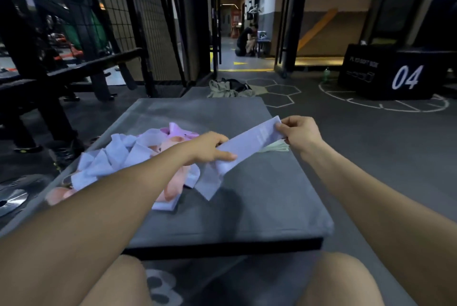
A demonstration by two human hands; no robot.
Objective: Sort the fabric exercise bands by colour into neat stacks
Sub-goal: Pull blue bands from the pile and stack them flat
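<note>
The lilac band [249, 143] runs from eight to two o'clock, pinched at each end by the left hand [210, 148] and right hand [300, 134], with the pale green band [277, 148] just under its right end.

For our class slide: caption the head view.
Both hands, left and right, stretch a lavender band above a grey mat.
</note>
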